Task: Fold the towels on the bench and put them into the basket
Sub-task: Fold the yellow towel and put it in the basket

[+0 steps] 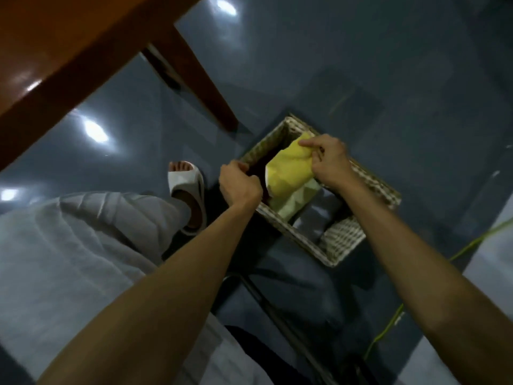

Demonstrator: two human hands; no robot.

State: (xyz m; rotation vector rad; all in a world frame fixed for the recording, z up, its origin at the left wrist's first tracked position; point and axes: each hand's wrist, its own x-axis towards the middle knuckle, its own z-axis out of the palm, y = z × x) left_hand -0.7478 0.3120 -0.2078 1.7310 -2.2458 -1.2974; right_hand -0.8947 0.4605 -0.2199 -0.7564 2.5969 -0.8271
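Starting at the far left, the wooden tabletop (55,51) juts over the glossy blue floor (361,65). No towel shows on the part of it in view. Below it a foot in a white slipper (191,187) is planted just beside the basket (344,240), which stands on the floor near the tabletop's leg.

The left hand (240,184) sits at the basket's near-left rim, its grip narrow, with fingers curled over the wicker edge. This is probably to keep the light basket from sliding while the other hand works. A dark red cloth (261,165) lies inside, right against those fingers.

Further right, the folded yellow towel (288,170) is partly inside the basket, lying on a paler folded towel (294,201), with a grey one (316,215) beside them at the near end. The right hand (329,159) pinches the yellow towel's far upper corner from above, its grip tight on the cloth. Holding it by the corner seems meant to keep the fold together as it settles. The step in hand looks like the final placing of this towel.

At the right edge a green cable (388,323) trails across the floor, well apart from the basket.
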